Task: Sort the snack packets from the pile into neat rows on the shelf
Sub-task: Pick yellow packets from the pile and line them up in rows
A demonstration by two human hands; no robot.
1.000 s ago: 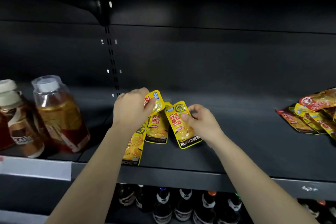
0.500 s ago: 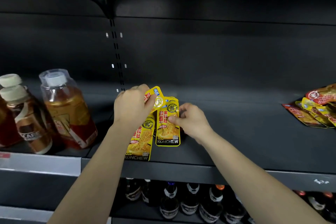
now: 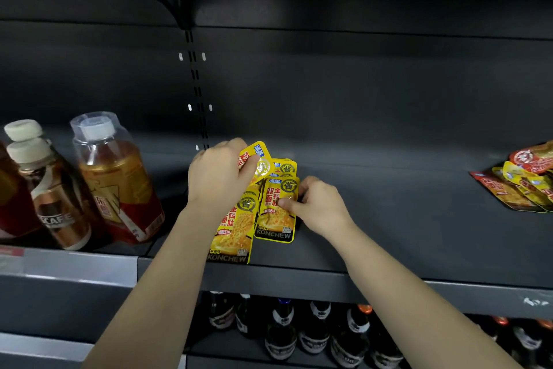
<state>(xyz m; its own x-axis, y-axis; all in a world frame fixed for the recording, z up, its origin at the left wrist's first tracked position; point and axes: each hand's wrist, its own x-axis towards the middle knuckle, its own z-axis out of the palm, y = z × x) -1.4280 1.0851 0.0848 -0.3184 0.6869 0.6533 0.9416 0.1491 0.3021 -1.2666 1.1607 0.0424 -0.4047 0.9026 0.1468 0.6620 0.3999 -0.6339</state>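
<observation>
Dark shelf (image 3: 404, 219), front edge: my left hand (image 3: 220, 180) grips one yellow packet (image 3: 261, 162), my right hand (image 3: 317, 207) pinches a second packet (image 3: 276, 219); nudged, the frontmost packet (image 3: 235, 234) could slip off.

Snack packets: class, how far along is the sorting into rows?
Done: a few yellow packets lie overlapping near the shelf front. In hand: the left grip holds a raised packet; the right grip pinches the top packet. Left: the unsorted pile at the right.
</observation>
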